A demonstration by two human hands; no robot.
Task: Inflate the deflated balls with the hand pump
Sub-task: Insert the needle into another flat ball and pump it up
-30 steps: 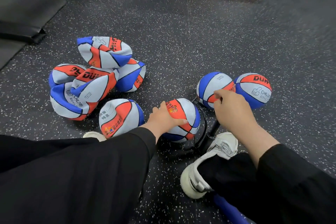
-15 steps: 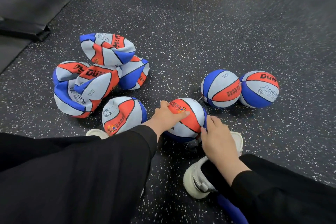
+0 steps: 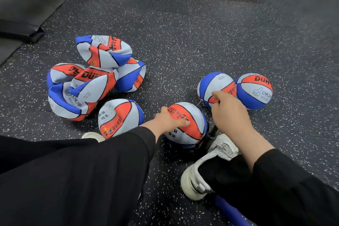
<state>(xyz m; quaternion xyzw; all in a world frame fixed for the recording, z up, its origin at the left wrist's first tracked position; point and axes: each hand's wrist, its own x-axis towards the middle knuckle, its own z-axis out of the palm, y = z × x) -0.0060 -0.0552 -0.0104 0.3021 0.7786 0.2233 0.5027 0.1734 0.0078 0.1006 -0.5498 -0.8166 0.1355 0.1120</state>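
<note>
The left hand (image 3: 172, 118) rests with straight fingers on the round ball (image 3: 187, 124) at centre. At 3 o'clock of it the right hand (image 3: 229, 111) grips the hand pump (image 3: 213, 134) handle (mostly hidden). Crumpled deflated balls (image 3: 91, 82) lie at 10 o'clock.

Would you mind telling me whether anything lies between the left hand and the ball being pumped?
Nothing visible does: the left hand already rests directly on the ball, thumb on its orange panel. The right hand grips the pump handle, with the pump beside the ball.
</note>
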